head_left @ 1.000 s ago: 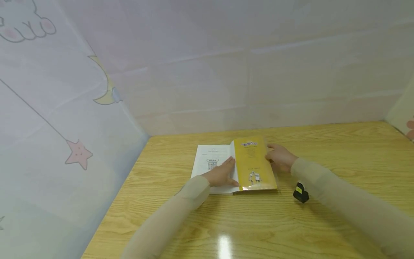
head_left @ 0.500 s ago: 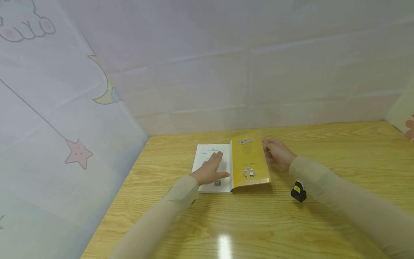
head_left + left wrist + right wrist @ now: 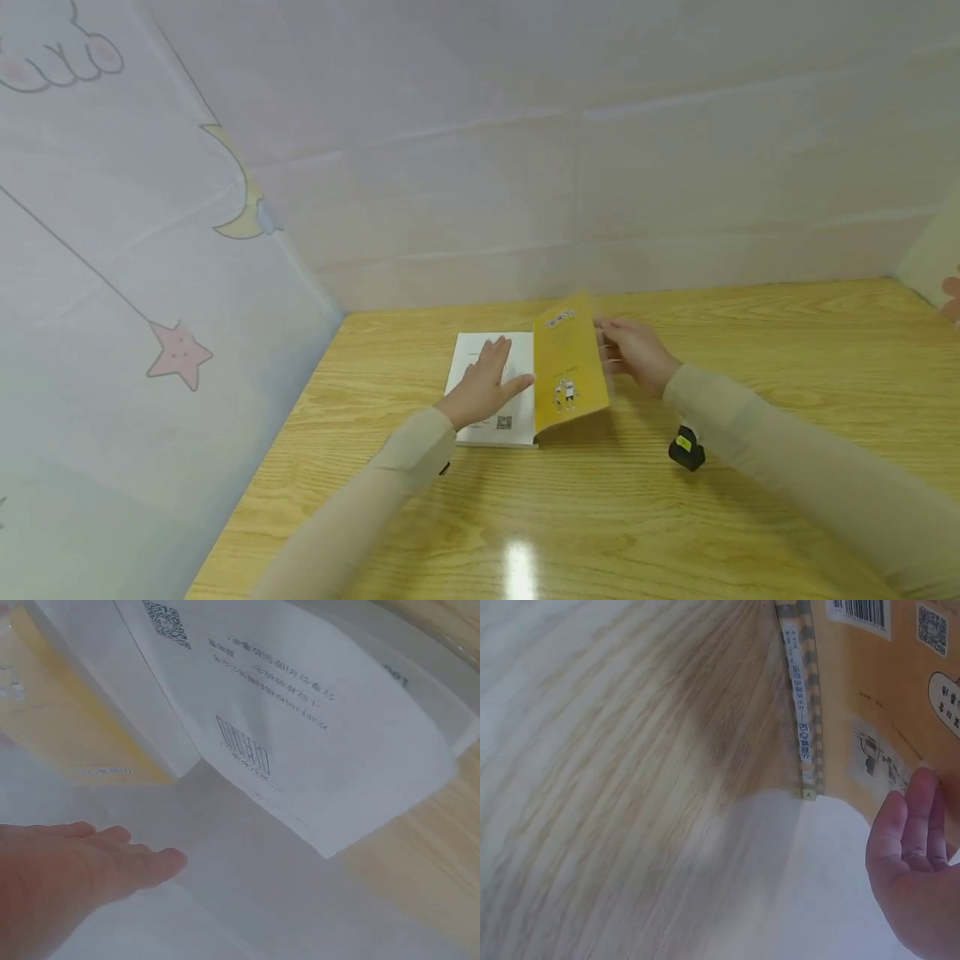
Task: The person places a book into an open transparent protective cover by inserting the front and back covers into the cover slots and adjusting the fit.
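Observation:
A paperback book lies with its back cover swung up at an angle, the yellow inner side facing left. Its white last page, printed with a QR code and a barcode, lies to the left. My left hand is spread over this page, fingers straight and thumb held out to the right. At the cover's right edge is my right hand. In the right wrist view, its nearly straight fingers lie against the orange outer side, near the spine; the thumb is hidden there.
The book rests on a wood-grain table, against a pale wall hanging. A black wrist camera hangs below the right sleeve. Light glares on the table near its front.
The cover has risen from nearly flat and tilted leftward, my right hand moving left with it. My left hand has shifted left, off the fold and over the page.

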Action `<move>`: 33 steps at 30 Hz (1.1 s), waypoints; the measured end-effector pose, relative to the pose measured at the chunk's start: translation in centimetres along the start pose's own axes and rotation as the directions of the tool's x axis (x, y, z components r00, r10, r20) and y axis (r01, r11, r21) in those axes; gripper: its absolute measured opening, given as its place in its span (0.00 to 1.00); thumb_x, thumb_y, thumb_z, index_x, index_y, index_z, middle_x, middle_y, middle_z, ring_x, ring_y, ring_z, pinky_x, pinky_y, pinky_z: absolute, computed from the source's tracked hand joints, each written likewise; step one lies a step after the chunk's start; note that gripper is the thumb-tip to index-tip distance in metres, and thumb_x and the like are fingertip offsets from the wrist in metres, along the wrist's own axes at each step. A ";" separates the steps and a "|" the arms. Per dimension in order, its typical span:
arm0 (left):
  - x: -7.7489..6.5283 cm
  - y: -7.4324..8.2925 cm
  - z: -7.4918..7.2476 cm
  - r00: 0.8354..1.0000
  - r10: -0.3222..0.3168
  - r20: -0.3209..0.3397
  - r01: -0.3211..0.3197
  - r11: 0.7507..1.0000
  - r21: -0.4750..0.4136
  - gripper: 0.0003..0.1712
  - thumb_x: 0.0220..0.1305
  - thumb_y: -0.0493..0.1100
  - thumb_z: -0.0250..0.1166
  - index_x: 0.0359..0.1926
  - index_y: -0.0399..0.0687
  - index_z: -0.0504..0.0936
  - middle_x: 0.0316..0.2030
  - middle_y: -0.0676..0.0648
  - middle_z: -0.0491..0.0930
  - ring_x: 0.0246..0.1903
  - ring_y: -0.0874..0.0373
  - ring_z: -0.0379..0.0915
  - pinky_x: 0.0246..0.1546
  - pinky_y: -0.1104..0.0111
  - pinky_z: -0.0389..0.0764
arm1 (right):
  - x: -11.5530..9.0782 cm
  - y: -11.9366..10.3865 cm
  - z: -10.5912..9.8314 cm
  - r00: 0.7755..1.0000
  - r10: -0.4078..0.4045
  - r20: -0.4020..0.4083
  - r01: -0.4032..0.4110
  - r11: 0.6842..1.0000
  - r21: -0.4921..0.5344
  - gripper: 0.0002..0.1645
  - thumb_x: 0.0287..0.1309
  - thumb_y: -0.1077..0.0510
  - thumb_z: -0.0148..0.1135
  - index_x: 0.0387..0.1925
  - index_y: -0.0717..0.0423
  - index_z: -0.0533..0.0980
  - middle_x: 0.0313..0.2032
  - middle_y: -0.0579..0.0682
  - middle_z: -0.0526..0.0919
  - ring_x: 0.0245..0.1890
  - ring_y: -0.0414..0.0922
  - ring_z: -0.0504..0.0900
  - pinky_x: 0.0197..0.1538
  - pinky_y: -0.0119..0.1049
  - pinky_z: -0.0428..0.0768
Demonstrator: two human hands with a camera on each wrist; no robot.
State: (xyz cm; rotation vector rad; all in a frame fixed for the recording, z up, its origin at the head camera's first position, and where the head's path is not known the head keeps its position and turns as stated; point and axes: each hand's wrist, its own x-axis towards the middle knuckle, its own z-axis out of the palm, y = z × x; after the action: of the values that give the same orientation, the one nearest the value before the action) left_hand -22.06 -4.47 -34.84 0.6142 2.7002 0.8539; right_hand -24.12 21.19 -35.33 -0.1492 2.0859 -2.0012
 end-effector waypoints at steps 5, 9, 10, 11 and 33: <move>-0.2 0.5 -0.5 1.000 0.005 -0.002 -0.005 1.000 -0.025 0.48 0.72 0.64 0.47 0.77 0.42 0.38 0.76 0.44 0.35 0.74 0.51 0.21 0.70 0.46 0.34 | -0.1 0.0 0.4 0.998 -0.042 0.040 0.042 0.999 0.003 0.31 0.78 0.57 0.33 0.74 0.68 0.46 0.37 0.42 0.77 0.33 0.35 0.78 0.40 0.33 0.80; -0.3 0.8 -0.7 1.000 0.010 0.004 -0.010 0.999 -0.041 0.48 0.72 0.65 0.46 0.77 0.43 0.37 0.76 0.45 0.33 0.74 0.53 0.20 0.70 0.47 0.34 | -0.1 0.1 0.8 0.995 -0.074 0.071 0.075 0.997 -0.011 0.31 0.77 0.59 0.35 0.74 0.68 0.47 0.38 0.45 0.76 0.34 0.36 0.78 0.41 0.34 0.80; -0.3 0.9 -0.8 1.000 0.012 0.003 -0.012 0.999 -0.046 0.48 0.72 0.65 0.46 0.77 0.43 0.37 0.76 0.45 0.33 0.73 0.53 0.19 0.70 0.48 0.33 | -0.2 0.1 0.9 0.993 -0.082 0.081 0.083 0.996 -0.017 0.31 0.77 0.59 0.35 0.74 0.67 0.48 0.39 0.45 0.76 0.34 0.37 0.79 0.41 0.34 0.80; -0.2 1.0 -0.8 1.000 0.016 -0.002 -0.016 0.999 -0.049 0.48 0.72 0.65 0.45 0.76 0.42 0.36 0.76 0.45 0.32 0.73 0.53 0.19 0.70 0.47 0.33 | -0.3 0.0 1.0 0.992 -0.090 0.091 0.093 0.995 -0.026 0.31 0.77 0.59 0.36 0.74 0.67 0.48 0.40 0.46 0.76 0.35 0.37 0.79 0.41 0.35 0.80; -0.3 2.9 -1.5 0.984 0.082 -0.157 -0.111 0.976 -0.188 0.48 0.71 0.69 0.41 0.77 0.44 0.39 0.77 0.47 0.34 0.74 0.57 0.22 0.70 0.48 0.37 | -0.9 1.1 3.9 0.932 -0.112 0.344 0.190 0.961 -0.201 0.35 0.76 0.53 0.42 0.74 0.66 0.46 0.66 0.73 0.61 0.51 0.56 0.81 0.54 0.52 0.76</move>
State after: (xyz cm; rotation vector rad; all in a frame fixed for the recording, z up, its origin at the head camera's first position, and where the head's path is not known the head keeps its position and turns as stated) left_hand -21.41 -3.22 -31.89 0.6655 2.6871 1.2200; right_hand -22.21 17.72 -36.40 -0.6619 2.1271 -1.6598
